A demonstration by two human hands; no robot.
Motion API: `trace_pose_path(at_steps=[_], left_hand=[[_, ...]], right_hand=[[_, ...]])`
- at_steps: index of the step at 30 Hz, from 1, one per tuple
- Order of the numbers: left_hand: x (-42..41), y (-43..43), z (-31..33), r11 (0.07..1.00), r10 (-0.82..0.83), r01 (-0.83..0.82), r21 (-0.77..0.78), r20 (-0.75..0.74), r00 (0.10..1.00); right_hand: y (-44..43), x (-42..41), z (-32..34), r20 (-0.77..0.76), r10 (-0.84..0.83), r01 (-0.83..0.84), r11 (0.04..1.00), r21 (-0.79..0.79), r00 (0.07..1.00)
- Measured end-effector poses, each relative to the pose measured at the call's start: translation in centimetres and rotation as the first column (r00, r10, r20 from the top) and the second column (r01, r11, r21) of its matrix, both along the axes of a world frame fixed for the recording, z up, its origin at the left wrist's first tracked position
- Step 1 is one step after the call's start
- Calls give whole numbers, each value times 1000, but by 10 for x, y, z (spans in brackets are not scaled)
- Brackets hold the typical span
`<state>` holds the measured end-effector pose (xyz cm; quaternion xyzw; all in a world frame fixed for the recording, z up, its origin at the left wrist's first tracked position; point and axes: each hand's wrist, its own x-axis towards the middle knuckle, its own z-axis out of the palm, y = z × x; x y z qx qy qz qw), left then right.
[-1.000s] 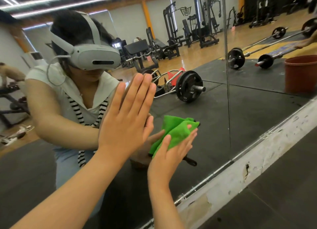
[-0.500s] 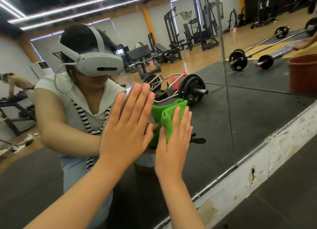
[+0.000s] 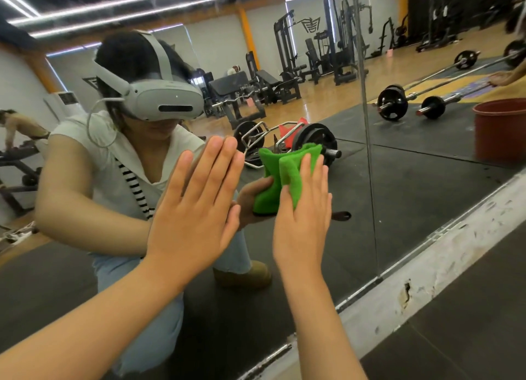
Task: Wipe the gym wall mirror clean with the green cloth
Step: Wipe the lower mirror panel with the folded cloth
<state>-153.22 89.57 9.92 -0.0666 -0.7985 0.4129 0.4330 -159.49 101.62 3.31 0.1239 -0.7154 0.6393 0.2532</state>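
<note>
Left edge: the left forearm comes in from the lower left corner and the frame cuts it off
Left hand point(image 3: 193, 209): flat against the glass; fingers straight and close together, holding nothing; the palm is hidden, pressed to the pane
Green cloth point(image 3: 287, 174): bunched on the glass just right of the left fingertips; its top edge stands above the right fingertips; its lower part is hidden behind the right hand; cloth and reflection run together, so the line between them is hard to make out
Right hand point(image 3: 303, 220): fingers straight and spread a little, pressing the cloth to the pane; one fold lies over the side nearest the left hand; the thumb cannot be told apart there
Wall mirror point(image 3: 421, 186): open glass runs rightward from the right hand, and above both hands
Seam point(image 3: 367, 129): a thin upright joint between two panes, right of the right hand and apart from it
Bottom edge: a scuffed white base strip point(image 3: 444, 265) runs on a slant from lower centre up to the right border; one chipped hole shows in it
Floor mat point(image 3: 469, 339): dark, filling the lower right corner below the strip
Bucket point(image 3: 501, 134): red-brown, seen only as a reflection at the far right; the frame cuts it off; its inside cannot be seen
</note>
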Motion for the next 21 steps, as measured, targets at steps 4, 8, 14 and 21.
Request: trace_pose_path(at_steps=[4, 8, 14, 21], left_hand=[[0, 1, 0, 1000, 3, -3, 4, 10, 1000], [2, 4, 2, 1000, -2, 1, 27, 22, 1000], [17, 3, 21, 996, -74, 68, 51, 145, 987], [34, -28, 77, 993, -86, 94, -77, 96, 992]], right_hand=[[0, 17, -7, 32, 19, -21, 998, 64, 999], [7, 23, -12, 73, 26, -40, 979, 199, 997], [13, 7, 9, 103, -40, 23, 987, 162, 994], [-7, 33, -12, 104, -26, 6, 982, 186, 994]])
